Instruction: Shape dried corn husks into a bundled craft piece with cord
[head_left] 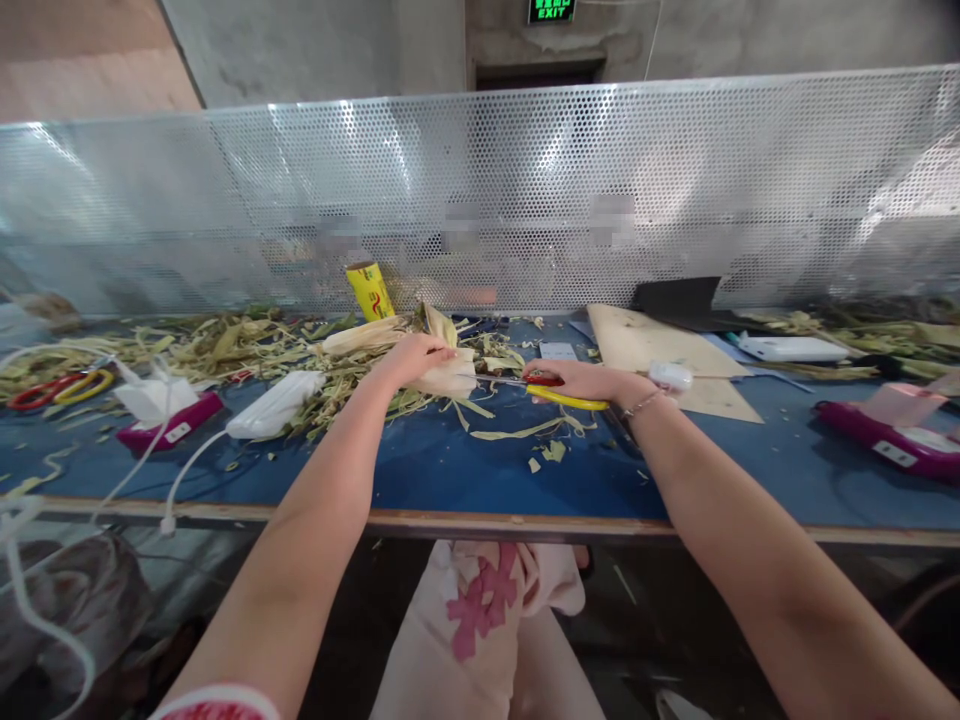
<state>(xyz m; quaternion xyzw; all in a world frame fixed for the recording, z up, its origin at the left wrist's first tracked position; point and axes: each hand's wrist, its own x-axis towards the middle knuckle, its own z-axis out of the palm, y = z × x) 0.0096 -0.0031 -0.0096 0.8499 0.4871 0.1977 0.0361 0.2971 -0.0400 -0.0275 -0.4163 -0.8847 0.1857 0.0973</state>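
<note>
My left hand (414, 356) is closed around a pale ear of corn in its husk (452, 379), resting on the blue table (420, 470). My right hand (581, 381) grips red-and-yellow scissors (564, 395), whose blades point left toward the corn's end. Strips of cut husk (517, 432) lie on the table just in front of both hands. A bracelet and a white device sit at my right wrist.
A heap of husks (225, 350) spreads to the left, with a yellow roll (370, 290), a white power pack (274, 403), magenta scales (169, 420) (892, 440) and spare scissors (60, 388). A wooden board (660, 355) lies right. A perforated metal screen (480, 190) backs the table.
</note>
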